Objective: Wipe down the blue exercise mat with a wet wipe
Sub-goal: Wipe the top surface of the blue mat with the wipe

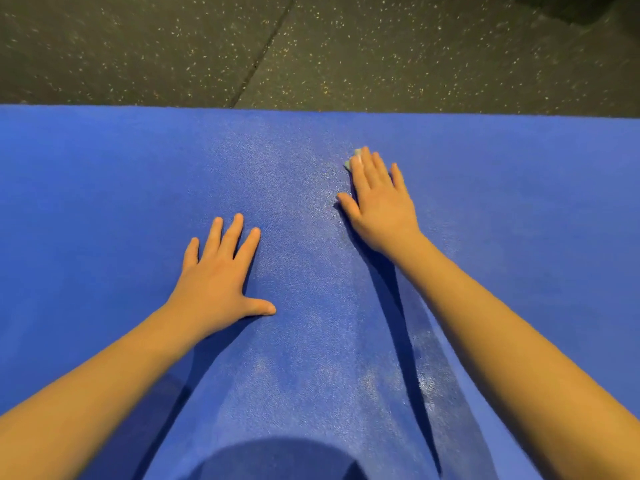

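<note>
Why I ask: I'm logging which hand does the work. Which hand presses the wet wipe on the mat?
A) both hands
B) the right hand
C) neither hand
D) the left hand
B: a pale corner of the wet wipe pokes out from under the flat fingers of the right hand, while the left hand lies bare on the blue mat.

A dark rubber floor (138, 46) fills the upper band of the view; its surface is a dull grey-green, scattered all over with small pale flecks; a thin dark seam (263, 53) runs across it on a slant, from the top edge near the middle down toward the left, dividing two floor tiles; in the top right corner lies a black shape (571, 8), cut off by the frame and too dark to identify; the light is warm and yellowish, and the floor looks dim under it.
</note>
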A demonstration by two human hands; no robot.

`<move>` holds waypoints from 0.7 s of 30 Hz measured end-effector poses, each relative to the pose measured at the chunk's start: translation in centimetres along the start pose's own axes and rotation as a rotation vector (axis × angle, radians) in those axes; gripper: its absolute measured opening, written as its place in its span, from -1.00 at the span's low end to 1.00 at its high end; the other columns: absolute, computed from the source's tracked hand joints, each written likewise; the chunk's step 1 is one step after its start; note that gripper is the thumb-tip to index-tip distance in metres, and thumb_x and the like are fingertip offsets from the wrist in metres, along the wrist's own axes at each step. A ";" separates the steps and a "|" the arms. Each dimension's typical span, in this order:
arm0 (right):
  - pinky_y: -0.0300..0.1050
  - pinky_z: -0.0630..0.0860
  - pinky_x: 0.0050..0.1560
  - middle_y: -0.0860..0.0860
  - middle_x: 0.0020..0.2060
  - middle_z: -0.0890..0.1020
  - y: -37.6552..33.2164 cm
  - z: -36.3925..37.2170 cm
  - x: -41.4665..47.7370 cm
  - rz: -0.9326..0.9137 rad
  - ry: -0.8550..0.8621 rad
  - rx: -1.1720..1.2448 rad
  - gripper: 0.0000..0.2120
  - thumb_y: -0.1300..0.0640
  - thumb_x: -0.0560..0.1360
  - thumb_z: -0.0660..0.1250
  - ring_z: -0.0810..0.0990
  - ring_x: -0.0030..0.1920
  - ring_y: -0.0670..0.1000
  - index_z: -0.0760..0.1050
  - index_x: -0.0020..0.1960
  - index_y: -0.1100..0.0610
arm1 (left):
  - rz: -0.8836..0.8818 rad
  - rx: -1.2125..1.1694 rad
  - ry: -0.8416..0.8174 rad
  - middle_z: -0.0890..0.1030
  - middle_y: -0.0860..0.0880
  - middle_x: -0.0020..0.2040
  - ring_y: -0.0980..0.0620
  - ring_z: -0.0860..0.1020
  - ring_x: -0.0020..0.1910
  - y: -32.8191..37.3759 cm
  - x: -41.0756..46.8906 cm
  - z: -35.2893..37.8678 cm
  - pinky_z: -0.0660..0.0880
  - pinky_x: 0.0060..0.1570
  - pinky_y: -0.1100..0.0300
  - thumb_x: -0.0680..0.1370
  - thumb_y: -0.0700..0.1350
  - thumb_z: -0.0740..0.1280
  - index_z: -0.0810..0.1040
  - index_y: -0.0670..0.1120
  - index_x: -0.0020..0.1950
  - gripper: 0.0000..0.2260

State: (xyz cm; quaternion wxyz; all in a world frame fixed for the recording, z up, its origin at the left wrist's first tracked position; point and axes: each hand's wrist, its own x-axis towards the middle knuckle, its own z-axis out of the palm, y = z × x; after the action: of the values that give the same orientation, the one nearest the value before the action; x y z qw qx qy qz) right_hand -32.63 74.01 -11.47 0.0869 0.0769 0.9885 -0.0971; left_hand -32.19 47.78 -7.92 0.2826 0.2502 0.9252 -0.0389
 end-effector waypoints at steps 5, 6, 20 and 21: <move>0.00 -0.20 0.49 0.10 0.56 -0.06 -3.6 1.3 -4.5 -0.191 -0.079 0.076 -0.28 -0.21 0.60 0.03 -0.10 0.56 0.09 -0.08 0.57 0.18 | -0.011 -0.007 -0.003 -0.29 -0.02 0.56 -0.11 -0.28 0.53 0.8 -0.5 0.0 -0.10 0.49 -0.13 0.39 0.38 0.31 -0.21 -0.01 0.58 0.01; 0.01 -0.19 0.49 0.09 0.56 -0.04 -3.0 1.4 -4.9 -0.243 -0.079 0.040 -0.27 -0.25 0.57 -0.03 -0.08 0.56 0.09 -0.06 0.57 0.17 | -0.005 -0.009 -0.004 -0.28 -0.02 0.57 -0.12 -0.28 0.53 1.1 -0.6 0.1 -0.10 0.49 -0.13 0.39 0.39 0.30 -0.20 -0.02 0.58 0.01; -0.02 -0.26 0.48 0.07 0.56 -0.02 0.5 0.9 -6.4 -0.108 -0.026 -0.030 -0.34 -0.20 0.62 -0.02 -0.08 0.56 0.08 -0.04 0.57 0.15 | -0.001 0.024 0.040 -0.26 -0.10 0.57 -0.17 -0.26 0.53 2.5 -1.6 1.3 -0.08 0.49 -0.14 0.39 0.42 0.25 -0.20 -0.11 0.57 0.03; 0.01 -0.24 0.49 0.07 0.57 -0.05 0.5 0.7 -5.8 0.004 -0.026 -0.002 -0.35 -0.17 0.63 0.00 -0.11 0.56 0.08 -0.06 0.57 0.15 | 0.005 0.025 0.049 -0.24 -0.10 0.57 -0.18 -0.24 0.54 2.6 -1.7 1.4 -0.06 0.48 -0.13 0.41 0.41 0.24 -0.18 -0.12 0.57 0.01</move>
State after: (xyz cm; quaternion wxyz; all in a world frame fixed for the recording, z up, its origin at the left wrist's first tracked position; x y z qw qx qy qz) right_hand -26.75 73.61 -11.14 0.1000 0.0776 0.9872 -0.0971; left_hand -28.97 49.01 -7.98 0.2570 0.2570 0.9306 -0.0435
